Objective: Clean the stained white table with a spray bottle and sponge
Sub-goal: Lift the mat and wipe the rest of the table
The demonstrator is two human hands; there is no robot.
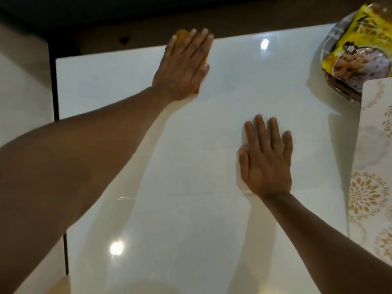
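The glossy white table fills most of the head view. My left hand lies flat at the table's far edge, pressing down on a yellow sponge whose edges show beyond my fingers and beside my thumb. My right hand rests palm-down on the bare tabletop right of centre, fingers spread, holding nothing. No spray bottle is in view. I cannot make out distinct stains on the surface, only faint streaks and light reflections.
A yellow snack packet lies on a patterned plate at the far right corner. A white cloth with gold floral prints covers the right edge. The table's left edge drops to a pale floor.
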